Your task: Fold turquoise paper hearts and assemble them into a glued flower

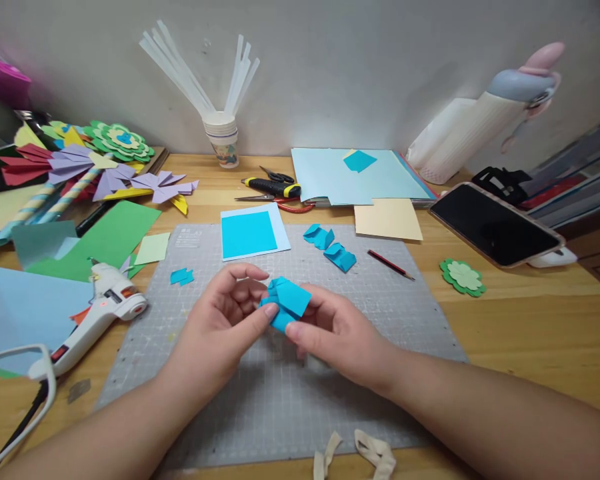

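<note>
Between my two hands is a folded piece of blue paper (291,297), held above the grey cutting mat (260,400). My left hand (233,303) pinches its left side, thumb on the front. The right hand (333,327) grips the lower right edge, its thumb in front and the fingers behind, partly hidden. Beyond the hands lie two similar folded blue pieces (339,257). A blue square sheet (249,233) rests on a pale blue sheet (282,230), and small blue scraps (181,276) lie on the mat's left.
At left are a glue gun (105,303) with a cable, coloured sheets and paper flowers (123,140). Behind stand a cup of white strips (225,147), scissors (280,200) and a cutter (273,187). A pencil (391,264), phone (497,220) and bottle (480,120) are at right.
</note>
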The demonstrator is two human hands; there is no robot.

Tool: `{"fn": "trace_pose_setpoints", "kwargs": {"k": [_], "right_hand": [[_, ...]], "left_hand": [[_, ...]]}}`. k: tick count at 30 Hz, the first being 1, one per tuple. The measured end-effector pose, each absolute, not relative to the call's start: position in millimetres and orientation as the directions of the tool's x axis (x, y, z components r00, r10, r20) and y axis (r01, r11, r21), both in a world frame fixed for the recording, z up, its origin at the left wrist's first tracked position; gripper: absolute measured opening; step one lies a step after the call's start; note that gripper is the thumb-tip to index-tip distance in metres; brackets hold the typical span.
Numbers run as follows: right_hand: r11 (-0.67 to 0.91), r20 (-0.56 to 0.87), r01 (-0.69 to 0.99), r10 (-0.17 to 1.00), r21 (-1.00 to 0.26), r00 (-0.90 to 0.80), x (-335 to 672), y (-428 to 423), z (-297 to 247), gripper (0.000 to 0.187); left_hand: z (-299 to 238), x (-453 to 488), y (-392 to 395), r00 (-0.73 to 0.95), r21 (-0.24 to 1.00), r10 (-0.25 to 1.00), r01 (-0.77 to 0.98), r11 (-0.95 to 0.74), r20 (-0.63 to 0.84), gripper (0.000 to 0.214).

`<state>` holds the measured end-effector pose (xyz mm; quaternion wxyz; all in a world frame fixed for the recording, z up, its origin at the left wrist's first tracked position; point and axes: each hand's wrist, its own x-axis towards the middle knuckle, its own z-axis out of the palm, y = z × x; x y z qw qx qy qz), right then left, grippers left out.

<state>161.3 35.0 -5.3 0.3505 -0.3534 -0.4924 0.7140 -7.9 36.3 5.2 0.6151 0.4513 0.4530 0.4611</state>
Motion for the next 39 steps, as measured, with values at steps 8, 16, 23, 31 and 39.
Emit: {"fn": "trace_pose_setpoints", "kwargs": {"k": [8, 16, 23, 31, 39], "right_hand": [[-0.238, -0.200, -0.065, 0.913, -0.969, -0.356, 160.8, 37.4, -2.7, 0.014], [-0.228, -0.170, -0.100, 0.899, -0.968, -0.403, 159.6, 36.9, -5.1, 0.018], [-0.277, -0.231, -0.060, 0.886, -0.959, -0.401, 161.0, 38.6, -5.1, 0.022], [-0.300, -0.258, -0.058, 0.891, -0.952, -0.373, 161.9, 40.7, 0.6, 0.019], [-0.273, -0.235, -0.068, 0.912, -0.960, -0.336, 162.7, 39.6, -2.0, 0.022]], "left_hand": [[2.5, -5.9, 37.5, 0.227, 0.955, 0.945, -0.130, 0.268, -0.235, 0.031], [5.1, -5.1, 38.4, 0.202, 0.949, 0.938, -0.084, 0.304, -0.282, 0.030], [6.1, -6.6, 35.9, 0.259, 0.954, 0.925, -0.040, 0.297, -0.277, 0.031], [5.5, -12.5, 36.8, 0.246, 0.953, 0.931, -0.064, 0.295, -0.271, 0.023], [6.2, -8.5, 39.4, 0.251, 0.935, 0.906, -0.005, 0.354, -0.342, 0.023]]}}
